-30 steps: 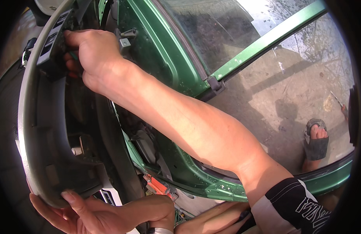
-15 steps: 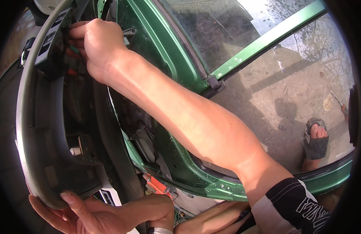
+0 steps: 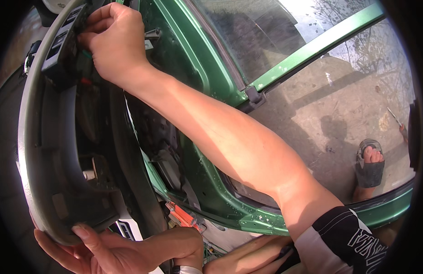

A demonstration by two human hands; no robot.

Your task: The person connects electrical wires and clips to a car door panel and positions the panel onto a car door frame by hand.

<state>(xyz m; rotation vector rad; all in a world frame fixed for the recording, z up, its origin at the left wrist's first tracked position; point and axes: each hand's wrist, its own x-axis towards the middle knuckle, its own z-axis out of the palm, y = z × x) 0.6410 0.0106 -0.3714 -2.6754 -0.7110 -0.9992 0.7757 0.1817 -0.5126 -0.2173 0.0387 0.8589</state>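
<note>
Item: grey door trim panel (image 3: 47, 182), curved, pulled away from a green car door (image 3: 207, 82) and standing roughly upright along the door's inner face, its top near the window edge and its bottom near the door's lower edge.

Right hand (image 3: 115, 43): at the panel's upper end, fingers clenched around something behind the dark switch block (image 3: 60, 41) set in the panel top; a bit of green and red showed under the fingers, too hidden to tell what it was. The forearm crossed the door diagonally from the lower right.

Left hand (image 3: 106, 249): at the panel's bottom edge, palm up, fingers curled under the rim and thumb pressed on its face, supporting the panel.

Door interior: bare green metal with dark openings; an orange connector (image 3: 184, 217) sat near the lower edge of the door, just beside the left wrist.

Surroundings: window glass (image 3: 266, 32) in the upper frame; beyond it, concrete ground (image 3: 339, 118) in sunlight, and a foot in a grey sandal (image 3: 369, 164) by the door's lower right corner.
</note>
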